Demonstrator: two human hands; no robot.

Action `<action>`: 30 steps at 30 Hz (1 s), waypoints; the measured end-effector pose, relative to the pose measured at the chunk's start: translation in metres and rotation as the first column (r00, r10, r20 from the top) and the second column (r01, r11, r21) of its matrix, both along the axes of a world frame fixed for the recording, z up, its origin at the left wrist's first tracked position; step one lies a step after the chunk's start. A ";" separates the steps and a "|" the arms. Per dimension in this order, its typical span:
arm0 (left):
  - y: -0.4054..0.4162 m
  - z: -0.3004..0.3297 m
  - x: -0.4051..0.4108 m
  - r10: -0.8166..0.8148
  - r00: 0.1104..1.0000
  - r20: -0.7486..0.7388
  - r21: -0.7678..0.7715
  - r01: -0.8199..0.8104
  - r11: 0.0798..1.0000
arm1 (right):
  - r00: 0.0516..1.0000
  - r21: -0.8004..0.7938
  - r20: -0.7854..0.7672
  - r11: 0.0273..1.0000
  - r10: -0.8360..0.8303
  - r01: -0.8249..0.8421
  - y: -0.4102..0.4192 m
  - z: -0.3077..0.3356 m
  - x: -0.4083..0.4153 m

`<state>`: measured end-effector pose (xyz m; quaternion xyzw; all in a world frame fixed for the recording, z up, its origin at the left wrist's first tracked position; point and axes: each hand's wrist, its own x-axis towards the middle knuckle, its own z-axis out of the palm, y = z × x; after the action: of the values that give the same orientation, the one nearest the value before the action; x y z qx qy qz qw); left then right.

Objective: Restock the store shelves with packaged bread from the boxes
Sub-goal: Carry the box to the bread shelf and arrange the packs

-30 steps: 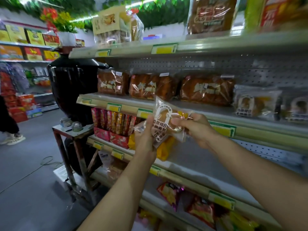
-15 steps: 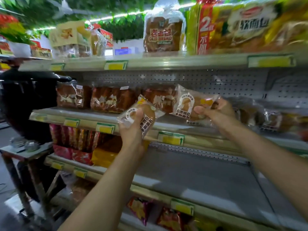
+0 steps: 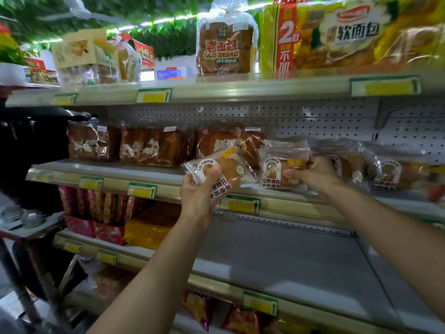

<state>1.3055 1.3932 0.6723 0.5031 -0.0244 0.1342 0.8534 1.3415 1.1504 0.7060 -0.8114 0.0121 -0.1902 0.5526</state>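
Bread packet (image 3: 283, 173) stands upright at the middle shelf's (image 3: 115, 182) front edge, pinched by the right hand (image 3: 313, 175) — nearly placed. The left hand (image 3: 199, 191) grips a second packet (image 3: 224, 172), tilted, just left of it — off the shelf.

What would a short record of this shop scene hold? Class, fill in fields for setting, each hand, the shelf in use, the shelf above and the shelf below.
setting: shop aisle with metal shelving
left hand: grips a small bread packet, tilted, in front of the middle shelf edge
right hand: holds a second bread packet upright on the middle shelf
middle shelf: brown loaves at left, similar small packets at right
top shelf: bagged loaf marked OLD BREAD
lower shelf: mostly bare on the right
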 end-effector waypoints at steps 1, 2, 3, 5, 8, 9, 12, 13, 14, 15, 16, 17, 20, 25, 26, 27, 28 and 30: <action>0.000 0.000 0.000 -0.006 1.000 0.009 0.013 0.005 1.000 | 1.000 -0.009 -0.013 1.000 -0.001 0.000 0.000 0.001 0.000; 0.000 0.000 0.000 -0.012 1.000 0.020 0.027 0.012 1.000 | 1.000 -0.021 -0.029 1.000 -0.003 0.003 0.000 0.001 0.000; 0.000 0.000 0.000 -0.017 0.999 0.030 0.042 0.016 0.999 | 0.999 -0.029 -0.041 1.000 -0.009 0.007 0.000 0.001 0.001; -0.001 -0.001 0.000 -0.029 0.999 0.045 0.071 0.026 0.997 | 0.999 -0.025 -0.045 1.000 -0.008 0.007 0.001 0.002 -0.001; -0.004 -0.001 0.002 -0.045 0.998 0.052 0.096 0.040 0.995 | 0.999 -0.019 -0.041 1.000 -0.016 0.015 0.003 0.002 -0.002; -0.005 -0.001 0.003 -0.052 0.997 0.053 0.094 0.047 0.994 | 0.999 -0.021 -0.041 1.000 -0.020 0.019 0.004 0.003 -0.003; -0.008 0.000 0.005 -0.081 0.995 0.052 0.072 0.077 0.994 | 0.998 -0.032 -0.045 0.999 -0.033 0.032 0.005 0.005 -0.007; -0.010 0.000 0.006 -0.085 0.995 0.049 0.073 0.082 0.994 | 0.998 -0.035 -0.042 0.999 -0.039 0.038 0.005 0.005 -0.008; -0.012 0.001 0.006 -0.089 0.995 0.047 0.077 0.085 0.993 | 0.998 -0.032 -0.043 0.999 -0.041 0.040 0.005 0.006 -0.009; -0.014 0.001 0.007 -0.090 0.995 0.043 0.078 0.087 0.993 | 0.998 -0.022 -0.048 0.999 -0.043 0.042 0.005 0.006 -0.009; -0.016 0.001 0.007 -0.091 0.995 0.041 0.077 0.087 0.993 | 0.997 -0.017 -0.057 0.999 -0.052 0.051 0.004 0.005 -0.010; -0.018 0.002 0.007 -0.092 0.995 0.039 0.075 0.089 0.993 | 0.995 -0.024 -0.061 0.997 -0.076 0.075 0.003 0.004 -0.011; -0.025 0.003 0.009 -0.121 0.991 0.051 0.072 0.117 0.990 | 0.971 -0.068 0.109 0.973 -0.214 0.222 -0.001 0.001 -0.014; -0.049 0.007 0.011 -0.181 0.980 0.086 0.092 0.173 0.981 | 0.949 -0.065 0.288 0.992 0.126 -0.112 -0.001 0.015 -0.046; -0.055 0.008 0.011 -0.191 0.976 0.100 0.114 0.180 0.977 | 0.947 -0.084 0.212 0.970 0.241 -0.228 0.000 0.017 -0.052; -0.062 0.009 0.011 -0.202 0.973 0.113 0.136 0.186 0.973 | 0.938 -0.091 0.139 0.947 0.319 -0.308 0.001 0.018 -0.057; -0.068 0.009 0.012 -0.213 0.968 0.132 0.161 0.191 0.968 | 0.933 -0.093 0.089 0.936 0.348 -0.340 0.000 0.017 -0.058; -0.082 0.010 0.012 -0.236 0.957 0.171 0.210 0.198 0.957 | 0.943 -0.065 0.062 0.945 0.326 -0.322 -0.005 0.014 -0.057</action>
<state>1.3176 1.3113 0.6823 0.5613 -0.1756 0.0847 0.8044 1.2844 1.1450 0.7204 -0.8096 -0.1464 -0.1261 0.5543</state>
